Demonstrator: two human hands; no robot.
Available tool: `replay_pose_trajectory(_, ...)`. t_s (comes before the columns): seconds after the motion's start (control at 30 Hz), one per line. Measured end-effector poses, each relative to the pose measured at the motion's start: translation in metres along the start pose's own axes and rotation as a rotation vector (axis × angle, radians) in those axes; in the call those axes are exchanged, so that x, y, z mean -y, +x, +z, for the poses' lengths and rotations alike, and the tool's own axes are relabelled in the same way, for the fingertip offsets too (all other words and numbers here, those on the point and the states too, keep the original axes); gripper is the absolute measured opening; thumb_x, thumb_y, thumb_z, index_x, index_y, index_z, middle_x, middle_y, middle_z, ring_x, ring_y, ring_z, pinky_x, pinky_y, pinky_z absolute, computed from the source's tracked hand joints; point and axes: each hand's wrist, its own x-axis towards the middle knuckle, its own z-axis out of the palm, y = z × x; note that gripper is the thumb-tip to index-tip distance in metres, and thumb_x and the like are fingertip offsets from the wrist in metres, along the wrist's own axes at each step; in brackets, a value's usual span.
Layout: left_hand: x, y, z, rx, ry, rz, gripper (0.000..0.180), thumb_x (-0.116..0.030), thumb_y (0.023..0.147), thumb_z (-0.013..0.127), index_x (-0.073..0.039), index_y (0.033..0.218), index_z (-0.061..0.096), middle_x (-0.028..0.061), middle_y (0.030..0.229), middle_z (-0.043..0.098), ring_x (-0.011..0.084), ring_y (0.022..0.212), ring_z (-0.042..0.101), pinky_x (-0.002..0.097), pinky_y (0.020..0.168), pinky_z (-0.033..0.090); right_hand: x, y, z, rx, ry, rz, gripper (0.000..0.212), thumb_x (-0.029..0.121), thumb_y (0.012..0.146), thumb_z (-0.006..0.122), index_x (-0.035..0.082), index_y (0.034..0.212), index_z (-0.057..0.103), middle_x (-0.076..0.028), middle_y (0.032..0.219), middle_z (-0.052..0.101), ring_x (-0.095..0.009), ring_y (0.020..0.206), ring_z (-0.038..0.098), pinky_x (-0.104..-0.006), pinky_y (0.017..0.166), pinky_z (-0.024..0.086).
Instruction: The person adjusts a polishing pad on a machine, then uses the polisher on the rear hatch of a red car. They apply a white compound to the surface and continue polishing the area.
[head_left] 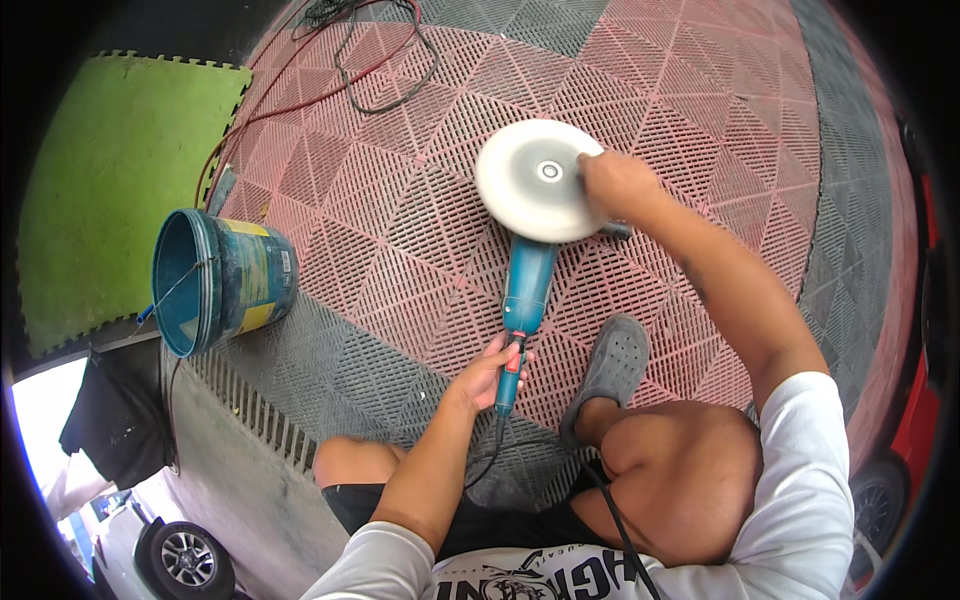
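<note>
A teal electric polisher lies on the red grid floor with its round white pad facing up. My left hand grips the rear of its handle, where the black cord leaves and runs back past my knee. My right hand presses on the right edge of the pad, over the black side handle. I am crouched, with a grey clog on the floor beside the tool.
A blue bucket stands to the left, near a green foam mat. Red and black cables snake across the floor at the top. A red car with a wheel sits at the right edge. A grated drain runs lower left.
</note>
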Motion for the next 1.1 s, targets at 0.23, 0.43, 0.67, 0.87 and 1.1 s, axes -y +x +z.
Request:
replay_pose_trajectory(0.23,-0.006,-0.002,0.005,-0.025,0.041,0.009,0.078,-0.029,0.111,0.069,-0.03,0.175,0.024,0.0089,0.129,0.066,0.0168,0.09,0.068,0.0341,0.074,0.063,0.006,-0.003,-0.007,0.031,-0.078,-0.04,0.029,0.015,0.105,0.059,0.003,0.127,0.073,-0.018,0.118,0.081,-0.032,0.109,0.081,-0.0457,0.092,0.066)
replay_pose_trajectory(0.43,-0.006,0.0,0.004,-0.007,0.028,0.012,0.076,-0.029,0.111,0.069,-0.029,0.174,0.026,0.0093,0.131,0.065,0.0173,0.09,0.068,0.0349,0.076,0.062,0.017,-0.002,-0.005,0.118,-0.066,-0.079,0.027,0.012,0.102,0.062,0.003,0.12,0.08,-0.019,0.118,0.082,-0.031,0.108,0.082,-0.0449,0.093,0.066)
replay_pose_trajectory(0.67,-0.001,0.002,0.003,-0.002,0.017,0.011,0.068,-0.029,0.113,0.067,-0.027,0.17,0.03,0.0088,0.128,0.067,0.0182,0.091,0.069,0.0357,0.076,0.063,0.007,-0.01,0.003,0.023,-0.123,-0.11,0.026,0.014,0.101,0.063,0.004,0.12,0.078,-0.016,0.11,0.084,-0.033,0.102,0.082,-0.0455,0.09,0.066)
replay_pose_trajectory(0.87,-0.003,0.0,0.0,-0.006,0.021,0.018,0.071,-0.03,0.112,0.068,-0.028,0.172,0.029,0.0084,0.128,0.066,0.0183,0.092,0.068,0.0355,0.076,0.063,-0.054,0.004,0.001,0.158,-0.038,0.085,0.027,0.014,0.102,0.06,0.004,0.12,0.077,-0.018,0.117,0.081,-0.035,0.112,0.079,-0.0489,0.097,0.063)
replay_pose_trajectory(1.1,-0.005,0.0,0.008,-0.006,0.016,0.008,0.072,-0.03,0.112,0.069,-0.028,0.172,0.03,0.0087,0.127,0.066,0.0182,0.092,0.068,0.0348,0.075,0.063,-0.062,0.02,0.028,-0.066,0.399,0.059,0.03,0.019,0.106,0.057,-0.001,0.118,0.076,-0.027,0.114,0.079,-0.045,0.109,0.076,-0.0526,0.1,0.058)
